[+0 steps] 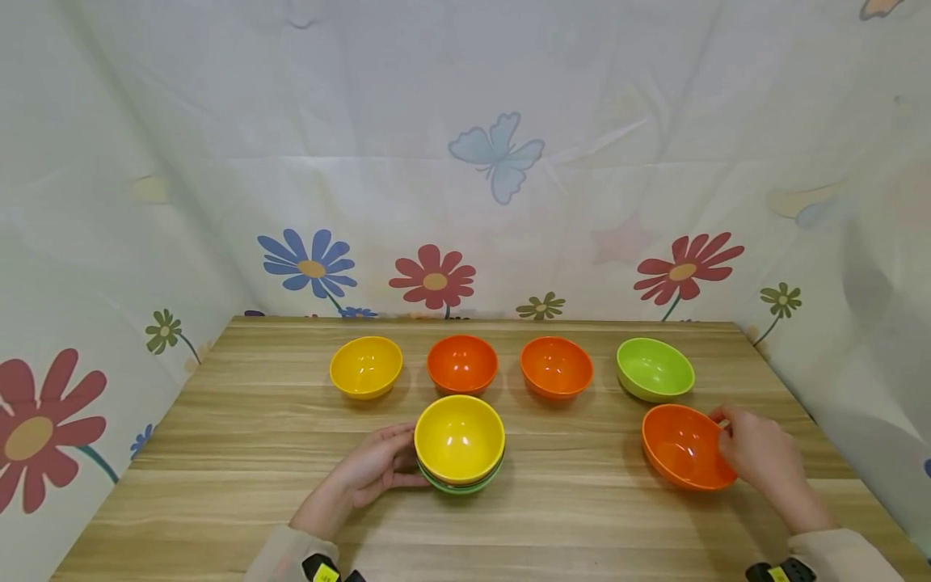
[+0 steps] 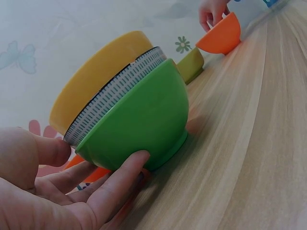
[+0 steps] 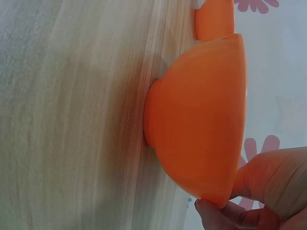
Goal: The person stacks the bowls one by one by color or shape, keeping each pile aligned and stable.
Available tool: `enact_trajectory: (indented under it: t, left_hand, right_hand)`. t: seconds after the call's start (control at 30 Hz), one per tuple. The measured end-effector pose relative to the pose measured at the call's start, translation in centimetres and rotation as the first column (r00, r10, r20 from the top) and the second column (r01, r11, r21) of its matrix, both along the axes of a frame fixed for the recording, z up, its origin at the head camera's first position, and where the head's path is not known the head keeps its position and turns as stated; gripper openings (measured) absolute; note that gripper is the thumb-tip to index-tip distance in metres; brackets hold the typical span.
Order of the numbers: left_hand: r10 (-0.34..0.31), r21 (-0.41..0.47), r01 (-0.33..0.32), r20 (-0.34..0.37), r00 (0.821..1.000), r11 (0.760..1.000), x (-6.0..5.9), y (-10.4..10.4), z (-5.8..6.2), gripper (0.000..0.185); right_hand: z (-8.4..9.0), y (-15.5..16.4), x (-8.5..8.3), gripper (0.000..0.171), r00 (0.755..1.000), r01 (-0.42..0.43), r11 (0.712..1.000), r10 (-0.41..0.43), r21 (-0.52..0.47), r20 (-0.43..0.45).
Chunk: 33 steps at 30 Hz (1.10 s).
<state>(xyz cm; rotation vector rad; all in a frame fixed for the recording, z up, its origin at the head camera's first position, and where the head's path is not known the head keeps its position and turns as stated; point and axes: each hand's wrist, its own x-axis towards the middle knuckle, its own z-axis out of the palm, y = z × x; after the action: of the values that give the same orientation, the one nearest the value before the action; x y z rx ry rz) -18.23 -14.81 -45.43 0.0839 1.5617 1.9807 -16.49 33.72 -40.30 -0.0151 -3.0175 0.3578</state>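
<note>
The left hand is gripping stacked bowls; the right hand is pinching an orange bowl. Behind, yellow, orange and green bowls are lining the desk.

gap between stack and bowl, bowls behind

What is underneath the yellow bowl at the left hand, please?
Directly under that yellow bowl is a patterned bowl, with a green bowl beneath; the lower bowls' insides are covered.
</note>
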Motion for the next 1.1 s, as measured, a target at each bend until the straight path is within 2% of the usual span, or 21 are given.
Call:
enact_trajectory:
  t: [0.7,0.97,1.1]
  left_hand:
    - [-0.004,0.007,0.004,-0.002,1.0,1.0,0.0,0.0,0.0,0.049]
    - [-0.005,0.006,0.005,-0.004,1.0,1.0,0.0,0.0,-0.1,0.048]
    - [-0.002,0.011,0.002,-0.002,1.0,1.0,0.0,0.0,-0.1,0.048]
  right_hand:
    - [0.1,-0.8,0.0,0.024,0.999,0.039,0.999,-0.039,0.0,-0.024]
    - [0.5,-2.4,-0.1,0.024,0.999,0.015,1.0,-0.016,-0.011,-0.031]
    - [0.7,-3.4,-0.3,0.023,0.998,-0.014,1.0,0.013,-0.009,-0.066]
